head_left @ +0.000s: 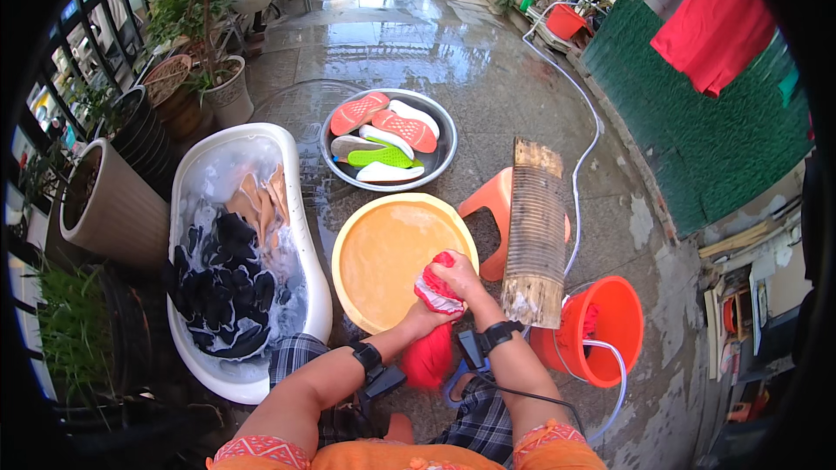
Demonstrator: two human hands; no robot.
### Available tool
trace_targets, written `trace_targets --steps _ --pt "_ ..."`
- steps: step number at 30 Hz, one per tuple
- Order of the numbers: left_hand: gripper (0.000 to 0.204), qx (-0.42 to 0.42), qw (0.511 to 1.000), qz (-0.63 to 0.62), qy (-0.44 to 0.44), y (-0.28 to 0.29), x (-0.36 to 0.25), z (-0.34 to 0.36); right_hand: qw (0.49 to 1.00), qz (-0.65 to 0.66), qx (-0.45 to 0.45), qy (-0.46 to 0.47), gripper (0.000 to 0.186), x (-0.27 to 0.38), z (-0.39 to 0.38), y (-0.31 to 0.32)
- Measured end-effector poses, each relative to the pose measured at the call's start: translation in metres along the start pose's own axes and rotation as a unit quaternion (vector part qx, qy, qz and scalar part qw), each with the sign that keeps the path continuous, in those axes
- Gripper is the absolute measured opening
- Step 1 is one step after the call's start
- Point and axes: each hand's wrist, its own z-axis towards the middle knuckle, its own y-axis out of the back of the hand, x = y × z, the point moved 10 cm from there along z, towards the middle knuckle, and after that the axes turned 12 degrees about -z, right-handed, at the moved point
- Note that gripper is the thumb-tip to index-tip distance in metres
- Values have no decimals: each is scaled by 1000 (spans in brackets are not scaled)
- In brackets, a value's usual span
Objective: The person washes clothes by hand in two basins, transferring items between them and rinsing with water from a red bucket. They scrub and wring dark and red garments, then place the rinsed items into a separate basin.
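Observation:
A wet red cloth [428, 359] with a white part is bunched between my two hands, at the near right rim of a round yellow basin [340, 283]. My left hand [421, 319] is closed round its lower part, and the loose red end hangs below. Above it, my right hand [459, 278] grips the upper, red-and-white part. Cloudy water [396, 244] fills the basin. To the right, a ridged wooden washboard [536, 226] leans over an orange-red plastic stool [492, 213].
On the left stands a white tub [319, 300] with soapy dark clothes [222, 287] and tan cloth [259, 200]. A metal basin [450, 157] holds several shoes [405, 132]. A hose [599, 126] runs along the right to an orange-red bucket [629, 331]. Potted plants [231, 91] line the left.

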Motion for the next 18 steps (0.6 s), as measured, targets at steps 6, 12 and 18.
trace_targets --steps 6,12,18 --pt "76 -108 987 12 -119 15 -24 -8 995 50 -89 10 28 -2 5 19" --pt "84 -47 981 -23 -189 -7 -68 -13 989 66 -130 -27 31 -1 -6 47" --pt "79 -52 990 -100 -88 4 -73 -7 896 420 -127 65 66 30 -23 59"
